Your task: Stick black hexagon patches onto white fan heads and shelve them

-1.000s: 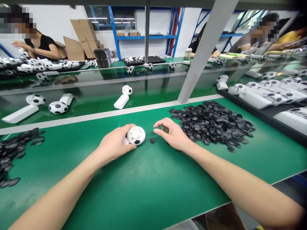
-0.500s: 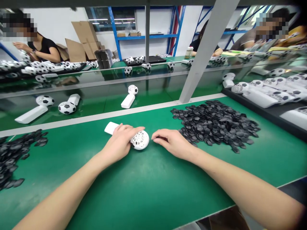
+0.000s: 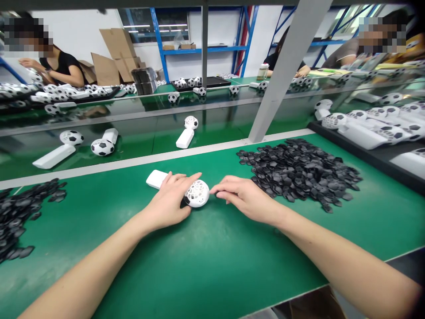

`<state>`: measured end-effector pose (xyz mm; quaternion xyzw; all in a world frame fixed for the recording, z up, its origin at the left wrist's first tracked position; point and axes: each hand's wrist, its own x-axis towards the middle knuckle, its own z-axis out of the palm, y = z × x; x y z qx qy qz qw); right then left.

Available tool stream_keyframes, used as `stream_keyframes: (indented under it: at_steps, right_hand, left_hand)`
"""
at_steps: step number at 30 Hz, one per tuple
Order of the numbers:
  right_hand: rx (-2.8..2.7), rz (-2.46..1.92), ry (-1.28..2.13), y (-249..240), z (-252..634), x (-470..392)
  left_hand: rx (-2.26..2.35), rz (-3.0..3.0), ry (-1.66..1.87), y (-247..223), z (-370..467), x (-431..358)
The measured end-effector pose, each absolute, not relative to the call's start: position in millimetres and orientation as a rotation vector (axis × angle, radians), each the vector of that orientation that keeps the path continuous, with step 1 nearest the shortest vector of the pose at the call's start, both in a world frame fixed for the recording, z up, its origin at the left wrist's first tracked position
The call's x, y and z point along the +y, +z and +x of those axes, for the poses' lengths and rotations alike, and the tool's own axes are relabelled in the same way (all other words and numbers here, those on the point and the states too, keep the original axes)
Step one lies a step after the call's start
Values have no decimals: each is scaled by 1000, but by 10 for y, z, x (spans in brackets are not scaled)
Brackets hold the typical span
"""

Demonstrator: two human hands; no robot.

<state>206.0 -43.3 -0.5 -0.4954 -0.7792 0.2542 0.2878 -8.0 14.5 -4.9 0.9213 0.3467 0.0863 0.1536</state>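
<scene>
My left hand (image 3: 169, 199) is wrapped over a white soccer-ball gadget (image 3: 197, 194) lying on the green table. Its round head has an open lattice with a black patch at the lower left, and its flat white handle (image 3: 156, 179) sticks out beyond my fingers. Just right of the ball, my right hand (image 3: 244, 197) has thumb and forefinger pinched together, their tips at or very near its edge. Whatever sits in that pinch is too small to make out. Behind this hand spreads a pile of black pentagon pieces (image 3: 299, 170).
More black pieces (image 3: 23, 217) lie at left. Beyond a pale rail (image 3: 133, 162), similar gadgets (image 3: 185, 138) sit on a green conveyor. A black tray (image 3: 375, 153) of gadgets stands at right, near a slanted grey post (image 3: 282, 75). Other people sit across the line.
My left hand and the gadget have shifted slightly right. My right hand's fingers have turned a little, still pinched. Gadgets on the near conveyor moved right; those on the far lane moved slightly left.
</scene>
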Motion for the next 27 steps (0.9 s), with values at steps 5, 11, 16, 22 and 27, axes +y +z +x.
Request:
stream_keyframes:
  at_steps: [5, 11, 16, 22, 27]
  right_hand:
    - [-2075, -1392, 788, 32, 2082, -466]
    - [-2081, -1313, 668, 30, 2070, -474]
    - [-1912, -1220, 663, -44, 1960, -491]
    - [-1831, -1208, 877, -140, 1841, -498]
    - [-1770, -1209, 824, -219, 1826, -459]
  left_hand:
    - [1057, 2618, 269, -51, -50, 125]
    - [1067, 2608, 290, -79, -38, 106]
    - [1066, 2592, 308, -74, -24, 85]
    - [1114, 2546, 310, -36, 8, 41]
    - [1139, 2512, 332, -18, 17, 25]
